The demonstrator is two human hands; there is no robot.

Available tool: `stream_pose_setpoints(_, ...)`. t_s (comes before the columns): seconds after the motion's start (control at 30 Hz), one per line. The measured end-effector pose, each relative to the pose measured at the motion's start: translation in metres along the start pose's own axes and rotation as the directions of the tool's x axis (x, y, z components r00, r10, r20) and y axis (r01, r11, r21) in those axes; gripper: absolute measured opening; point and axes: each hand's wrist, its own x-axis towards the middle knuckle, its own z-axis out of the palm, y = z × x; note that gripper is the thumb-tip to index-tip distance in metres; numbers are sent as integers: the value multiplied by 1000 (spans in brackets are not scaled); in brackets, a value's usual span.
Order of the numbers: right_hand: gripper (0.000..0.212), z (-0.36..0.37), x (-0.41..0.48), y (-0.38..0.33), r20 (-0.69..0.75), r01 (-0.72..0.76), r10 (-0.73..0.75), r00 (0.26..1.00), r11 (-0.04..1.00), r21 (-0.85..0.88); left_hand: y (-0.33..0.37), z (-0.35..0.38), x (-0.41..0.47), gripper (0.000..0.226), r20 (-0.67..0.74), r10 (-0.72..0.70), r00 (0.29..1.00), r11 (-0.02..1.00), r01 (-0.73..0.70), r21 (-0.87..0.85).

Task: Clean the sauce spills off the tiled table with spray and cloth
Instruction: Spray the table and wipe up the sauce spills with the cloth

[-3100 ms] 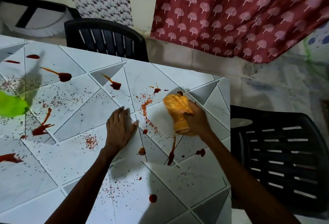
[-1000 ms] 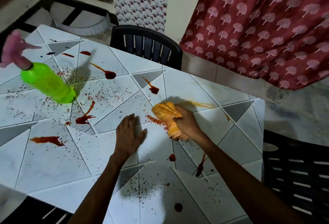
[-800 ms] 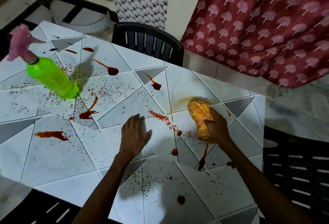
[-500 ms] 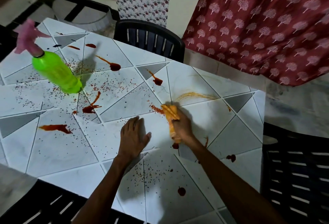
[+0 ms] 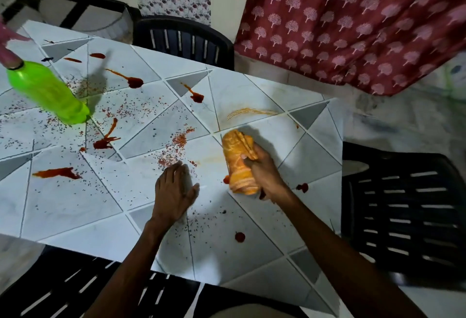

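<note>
Right hand [image 5: 264, 173]: fingers curled round a rolled orange cloth [image 5: 238, 163], pressing it onto the tiled table [image 5: 75, 204]. The roll's long axis runs away from the person, its far end projecting past the fingertips.

Left hand [image 5: 174, 189]: flat on the tile, fingers straight, holding nothing, just left of the cloth.

Sauce nearest the cloth: a small red spot [image 5: 226, 179] touching its left edge, a blot [image 5: 302, 187] just right of the right hand, a round drop [image 5: 239, 237] between the two forearms. An orange smear [image 5: 252, 112] lies beyond the cloth's far end.

The heavier spills [image 5: 56, 173] lie well left of the left hand, so the judgement is that the cloth hand must cross in front of the bracing hand to reach them. The green spray bottle [image 5: 48, 93] stands far left, nearer the left hand.

Surface: pale tile with grey triangles, speckled with fine red flecks. Room: black slatted chairs [image 5: 403, 211] around the table and a red printed curtain [image 5: 353, 22] beyond the right hand.
</note>
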Motion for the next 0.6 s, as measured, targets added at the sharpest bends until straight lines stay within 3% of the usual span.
stream_pose_setpoints(0.17, 66, -99, -44, 53, -263, -47, 39, 964, 999, -24, 38, 16, -24, 74, 43, 64, 997, 998, -65, 17)
stream_pose_setpoints(0.3, 54, -156, -71, 94, -401, -165, 132, 907, 985, -50, 57, 29, -46, 83, 135, 29, 990, 995, -42, 92)
stream_pose_setpoints(0.4, 62, -171, -71, 126, -446, -195, 153, 882, 980, -50, 68, 32, -59, 85, 155, -4, 988, 994, -13, 107)
stream_pose_setpoints(0.6, 44, -123, -64, 115, -366, -151, 145, 919, 988, 11, 73, 25, -75, 86, 117, -60, 991, 997, 53, 58)
